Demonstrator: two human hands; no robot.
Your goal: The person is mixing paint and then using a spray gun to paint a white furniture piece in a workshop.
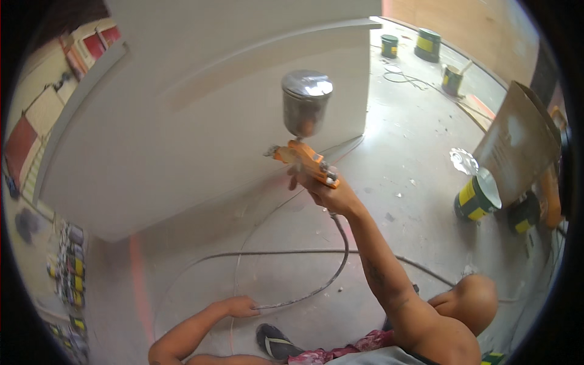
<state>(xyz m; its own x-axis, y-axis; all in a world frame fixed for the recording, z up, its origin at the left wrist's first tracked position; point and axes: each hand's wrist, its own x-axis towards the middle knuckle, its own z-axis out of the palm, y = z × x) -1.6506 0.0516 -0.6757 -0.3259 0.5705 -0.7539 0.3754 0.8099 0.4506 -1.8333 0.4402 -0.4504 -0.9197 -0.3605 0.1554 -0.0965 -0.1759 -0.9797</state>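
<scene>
My right hand [321, 186] is wrapped round the grip of an orange spray gun [307, 159], raised in front of a large pale panel [201, 121]. On top of the gun sits a shiny metal paint cup [306, 106] with a lid. The gun's nozzle points left, toward the panel's surface, apart from it. From the gun's grip a dark air hose [340, 261] hangs and curves down to my left hand [242, 306], low at the left, which is closed round it.
Green and yellow paint cans [478, 196] stand on the grey floor [407, 213] at right, near a leaning cardboard sheet [517, 140]. More cans [428, 45] are at the far right. Several small cans [74, 267] line the left. My sandal [277, 342] is below.
</scene>
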